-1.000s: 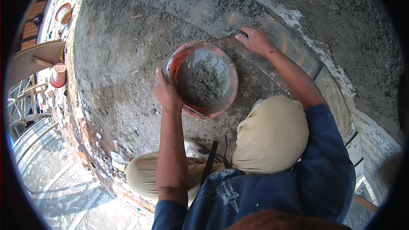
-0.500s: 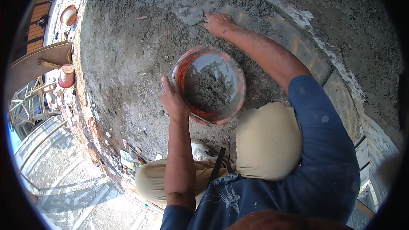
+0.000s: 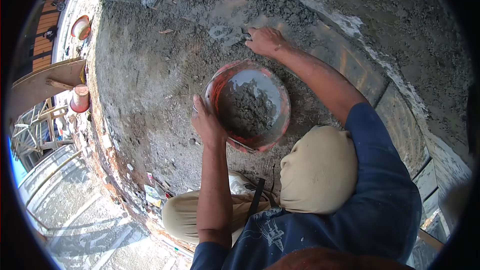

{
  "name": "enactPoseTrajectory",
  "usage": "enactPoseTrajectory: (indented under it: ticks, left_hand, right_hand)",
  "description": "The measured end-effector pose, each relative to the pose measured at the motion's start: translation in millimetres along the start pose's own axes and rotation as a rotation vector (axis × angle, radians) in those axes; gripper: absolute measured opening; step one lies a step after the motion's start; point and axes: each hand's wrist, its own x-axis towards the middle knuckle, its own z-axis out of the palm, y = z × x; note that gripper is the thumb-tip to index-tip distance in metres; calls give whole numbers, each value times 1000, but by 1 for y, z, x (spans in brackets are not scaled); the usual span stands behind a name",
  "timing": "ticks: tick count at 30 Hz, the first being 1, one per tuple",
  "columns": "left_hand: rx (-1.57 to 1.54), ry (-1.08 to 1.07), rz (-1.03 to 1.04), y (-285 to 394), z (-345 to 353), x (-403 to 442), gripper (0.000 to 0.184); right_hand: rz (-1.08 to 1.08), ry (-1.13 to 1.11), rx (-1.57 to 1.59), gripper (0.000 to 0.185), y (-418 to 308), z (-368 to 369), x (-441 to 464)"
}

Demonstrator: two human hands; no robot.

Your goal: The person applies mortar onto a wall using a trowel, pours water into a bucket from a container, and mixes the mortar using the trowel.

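A round red bucket [image 3: 283, 132], its wall smeared with grey, stands on the rough floor in front of my knees. Wet grey mortar [image 3: 247, 105] fills part of it. My left hand [image 3: 207, 124] is closed on the bucket's left rim, thumb on top. Beyond the bucket, my right hand [image 3: 266, 41] is wrapped round the handle of a trowel, most of the handle hidden by the fingers. The trowel's mortar-coated blade [image 3: 227, 34] points left, low over the mortar-strewn surface; whether it touches cannot be made out.
Loose crumbly mortar [image 3: 275, 1] lies spread beyond my right hand. A pale ledge [image 3: 350, 22] runs along the right. At the left edge stand two more red buckets [image 3: 80, 29] and a wooden board [image 3: 45, 81]. Litter [image 3: 152, 194] lies near my left knee.
My right hand and the trowel have drawn slightly toward me, and the blade's angle has changed. My left hand stays on the bucket rim. The whole view has shifted a little.
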Motion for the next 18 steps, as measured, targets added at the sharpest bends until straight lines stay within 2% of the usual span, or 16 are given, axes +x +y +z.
enactPoseTrajectory:
  ticks: [3, 6, 7, 9, 11, 13, 16, 18]
  left_hand:
    - [-32, -5, -6, 4, 1, -6, 61]
    - [-96, -9, 23, 2, 2, -2, 59]
    - [-104, -9, 36, 4, 4, -3, 57]
    - [3, -12, 54, 2, 4, -2, 53]
    - [175, -24, 106, -1, -3, 2, 50]
    - [281, -36, 194, -3, -8, 5, 49]
    - [183, -26, 120, 16, -2, -3, 62]
    - [124, -41, 83, 14, -1, -1, 62]
  right_hand:
    - [131, 275, 15, 45, 28, 22, 33]
    - [323, 85, 890, 46, 81, -3, 41]
    - [287, 61, 1063, 46, 85, -13, 23]
    - [220, 0, 1406, 46, 92, -26, -29]
    - [230, 8, 1402, 44, 101, -38, -79]
    - [244, 31, 1052, 54, 128, -44, -119]
    - [232, 106, 332, 61, 161, -34, -162]
    - [154, -74, -51, 64, 171, -48, -168]
